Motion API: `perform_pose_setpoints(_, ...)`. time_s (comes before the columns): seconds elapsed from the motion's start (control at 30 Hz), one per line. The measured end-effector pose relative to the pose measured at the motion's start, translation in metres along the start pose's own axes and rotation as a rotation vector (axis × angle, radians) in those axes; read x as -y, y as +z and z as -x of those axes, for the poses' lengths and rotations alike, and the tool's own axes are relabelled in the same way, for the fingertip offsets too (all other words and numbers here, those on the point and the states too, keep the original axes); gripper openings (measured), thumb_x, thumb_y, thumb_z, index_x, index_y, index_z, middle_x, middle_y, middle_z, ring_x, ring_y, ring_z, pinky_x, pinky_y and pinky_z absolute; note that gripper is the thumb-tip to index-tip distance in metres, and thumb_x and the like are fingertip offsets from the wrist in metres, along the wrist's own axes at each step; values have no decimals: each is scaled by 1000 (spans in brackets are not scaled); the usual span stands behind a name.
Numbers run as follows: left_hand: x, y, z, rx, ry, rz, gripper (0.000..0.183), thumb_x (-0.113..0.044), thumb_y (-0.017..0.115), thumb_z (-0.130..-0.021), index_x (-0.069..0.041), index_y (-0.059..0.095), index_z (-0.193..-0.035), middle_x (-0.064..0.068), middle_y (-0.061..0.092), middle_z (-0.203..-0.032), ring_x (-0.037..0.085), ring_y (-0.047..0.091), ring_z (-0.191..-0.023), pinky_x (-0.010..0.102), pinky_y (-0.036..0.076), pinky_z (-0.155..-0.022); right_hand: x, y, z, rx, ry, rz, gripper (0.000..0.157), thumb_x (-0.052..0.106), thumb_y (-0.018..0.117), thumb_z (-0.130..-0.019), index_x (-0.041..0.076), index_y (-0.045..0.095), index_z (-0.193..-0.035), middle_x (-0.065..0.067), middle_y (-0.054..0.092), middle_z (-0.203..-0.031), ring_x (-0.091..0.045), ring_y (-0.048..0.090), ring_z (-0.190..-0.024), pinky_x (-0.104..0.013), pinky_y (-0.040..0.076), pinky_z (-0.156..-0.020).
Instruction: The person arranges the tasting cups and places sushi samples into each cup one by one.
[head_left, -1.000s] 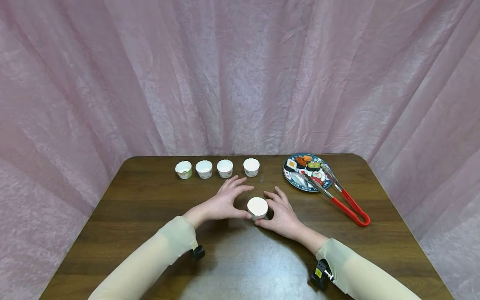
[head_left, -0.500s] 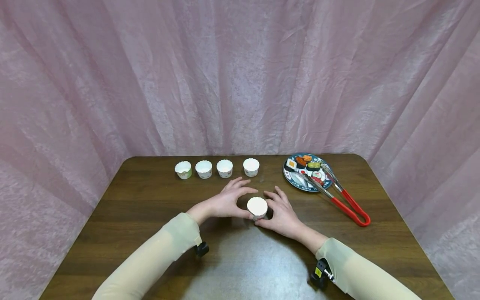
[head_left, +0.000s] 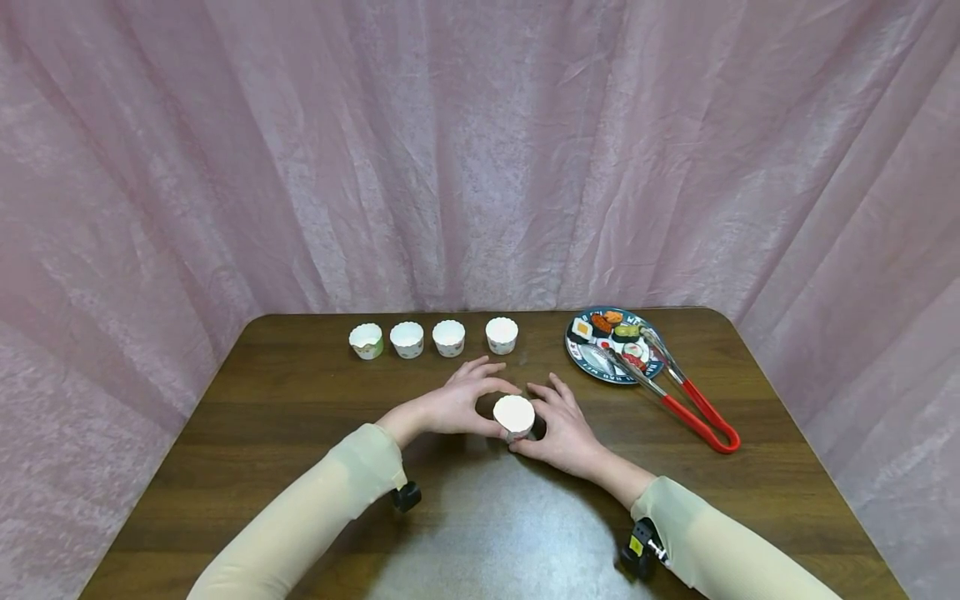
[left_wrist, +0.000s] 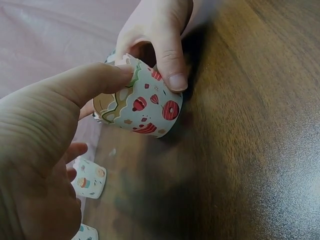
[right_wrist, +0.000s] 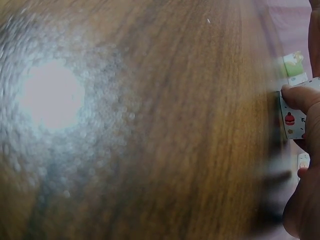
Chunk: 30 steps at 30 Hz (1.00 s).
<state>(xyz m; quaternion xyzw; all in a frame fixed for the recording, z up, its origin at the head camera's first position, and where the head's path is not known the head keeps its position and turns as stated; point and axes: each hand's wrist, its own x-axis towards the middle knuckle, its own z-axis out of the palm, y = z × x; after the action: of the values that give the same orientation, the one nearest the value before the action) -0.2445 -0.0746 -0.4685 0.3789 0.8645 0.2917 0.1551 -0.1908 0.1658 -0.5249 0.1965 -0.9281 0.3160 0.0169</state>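
Note:
A nested stack of paper cupcake cups (head_left: 514, 416) is between both hands near the middle of the table. In the left wrist view, the outer cup (left_wrist: 150, 107) is white with red sweets printed on it, and several scalloped rims show inside its mouth. My right hand (head_left: 564, 432) grips the outer cup low on its side, thumb (left_wrist: 172, 65) near its base. With thumb and fingers spread around the rim, my left hand (head_left: 461, 406) pinches the stack at its mouth; its thumb (left_wrist: 102, 81) lies across the inner rims.
A row of single cupcake cups, including a white cup (head_left: 502, 335) and a green-patterned cup (head_left: 367, 342), stands along the table's back. At back right is a round plate (head_left: 600, 372) with sushi pieces (head_left: 627, 333) and red-handled tongs (head_left: 705, 425) resting across it. A pink curtain (head_left: 480, 167) hangs behind.
My left hand has shifted slightly right, and its fingers have closed in toward the cup stack. My right hand and the stack stay nearly in place.

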Motion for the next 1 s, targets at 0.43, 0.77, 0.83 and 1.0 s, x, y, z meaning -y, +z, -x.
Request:
perform_pose_setpoints(0.43,-3,0,1,-6,-16,5,63,-48,82,-84,-29,62,-140,7,26,-167,39,4,-155,71,15,-115,0,0,0,2,2,3,58,47,88,-76,15,72,-121,-11,47,-154,-40,11,-154,-68,18,-116)
perform_pose_setpoints(0.77,-5,1,2,-35,-24,0,60,-44,83,-84,-24,63,-136,9,30,-166,35,3,-155,69,13,-116,0,-1,0,6,12,-5,55,47,88,-76,15,72,-119,-12,47,-155,-38,10,-154,-67,17,-117)
perform_pose_setpoints(0.83,-5,1,2,-38,-31,1,58,-44,83,-84,-27,63,-135,8,30,-166,32,3,-156,69,13,-117,1,-1,0,7,12,-5,55,47,88,-76,15,73,-118,-11,47,-155,-38,10,-154,-68,17,-117)
perform_pose_setpoints(1.0,-4,1,3,-55,-19,1,54,-43,83,-84,-28,64,-132,9,31,-165,34,5,-156,68,13,-117,1,0,0,5,14,-4,59,48,88,-76,12,72,-121,-11,47,-155,-38,10,-154,-67,18,-117)
